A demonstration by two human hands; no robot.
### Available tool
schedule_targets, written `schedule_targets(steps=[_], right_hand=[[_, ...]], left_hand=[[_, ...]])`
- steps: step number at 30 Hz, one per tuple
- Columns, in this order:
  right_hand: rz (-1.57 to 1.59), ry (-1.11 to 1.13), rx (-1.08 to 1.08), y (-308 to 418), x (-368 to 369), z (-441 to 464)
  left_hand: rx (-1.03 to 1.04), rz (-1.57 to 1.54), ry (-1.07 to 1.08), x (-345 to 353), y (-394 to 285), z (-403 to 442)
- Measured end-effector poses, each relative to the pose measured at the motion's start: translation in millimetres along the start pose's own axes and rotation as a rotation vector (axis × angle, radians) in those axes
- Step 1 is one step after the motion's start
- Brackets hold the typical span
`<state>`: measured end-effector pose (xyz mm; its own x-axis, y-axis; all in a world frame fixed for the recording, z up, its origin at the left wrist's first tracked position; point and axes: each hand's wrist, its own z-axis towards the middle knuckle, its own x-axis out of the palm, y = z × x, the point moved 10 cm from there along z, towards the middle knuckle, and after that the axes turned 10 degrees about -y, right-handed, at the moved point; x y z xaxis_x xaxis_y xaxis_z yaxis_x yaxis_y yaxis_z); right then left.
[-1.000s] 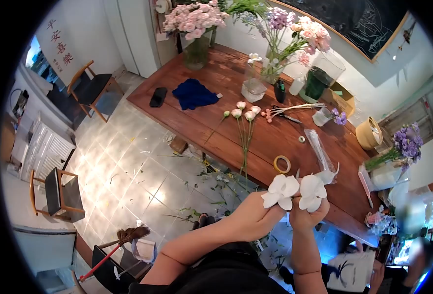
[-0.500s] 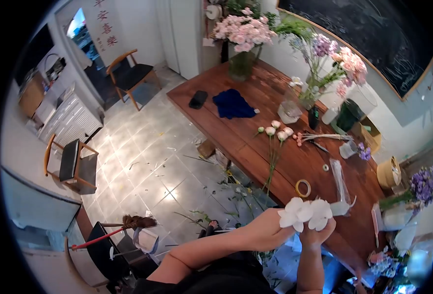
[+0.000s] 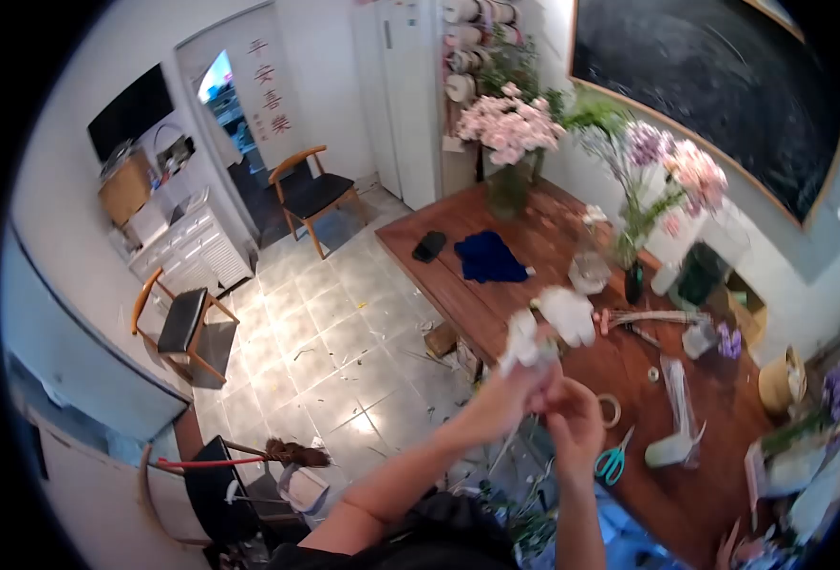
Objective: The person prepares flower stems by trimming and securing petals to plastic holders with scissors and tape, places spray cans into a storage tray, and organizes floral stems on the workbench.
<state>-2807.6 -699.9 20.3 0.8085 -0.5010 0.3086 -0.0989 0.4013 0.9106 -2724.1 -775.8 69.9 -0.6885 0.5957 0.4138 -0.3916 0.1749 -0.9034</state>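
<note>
While left hand (image 3: 522,391) pinches white flowers (image 3: 567,316), can't tell right hand (image 3: 576,425) grip (red writing (image 3: 270,87): 平安喜樂)

Left forearm (image 3: 396,480) slants up and rightward from the bottom; right forearm (image 3: 579,513) rises nearly upright. Left hand (image 3: 518,391) and right hand (image 3: 574,418), fingers bent, meet right of centre.

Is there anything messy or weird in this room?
Yes, a bit messy! Little plant bits are scattered on the tiled floor, where they look dropped. A red-handled brush sticks out over a black chair, an odd spot for it. I can't see anything spilled or broken.
</note>
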Motion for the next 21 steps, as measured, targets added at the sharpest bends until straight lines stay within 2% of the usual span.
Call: schedule_targets(steps=[3, 6, 9, 12, 15, 16, 19, 21], right_hand=[[0.033, 0.123, -0.04, 20, 34, -9], [0.184, 0.079, -0.003, 41, 33, -13], [0.037, -0.037, -0.028, 59, 8, -12], [0.081, -0.181, -0.139, 86, -16, -17], [0.043, -0.232, -0.183, 108, -36, -27], [0.024, -0.238, -0.193, 115, -40, -30], [0.052, -0.259, -0.189, 122, -52, -37], [0.064, -0.269, -0.179, 125, -59, -41]], left_hand=[[0.079, -0.074, -0.035, 24, -38, 10], [0.17, -0.137, 0.071, 66, -61, 8], [0.171, -0.167, 0.183, 100, -65, 1], [0.226, -0.102, 0.279, 126, -61, -4], [0.233, -0.181, 0.231, 142, -60, -3], [0.212, -0.322, 0.317, 149, -61, -2], [0.19, -0.398, 0.272, 154, -52, 7], [0.137, -0.445, 0.321, 164, -47, 13]])
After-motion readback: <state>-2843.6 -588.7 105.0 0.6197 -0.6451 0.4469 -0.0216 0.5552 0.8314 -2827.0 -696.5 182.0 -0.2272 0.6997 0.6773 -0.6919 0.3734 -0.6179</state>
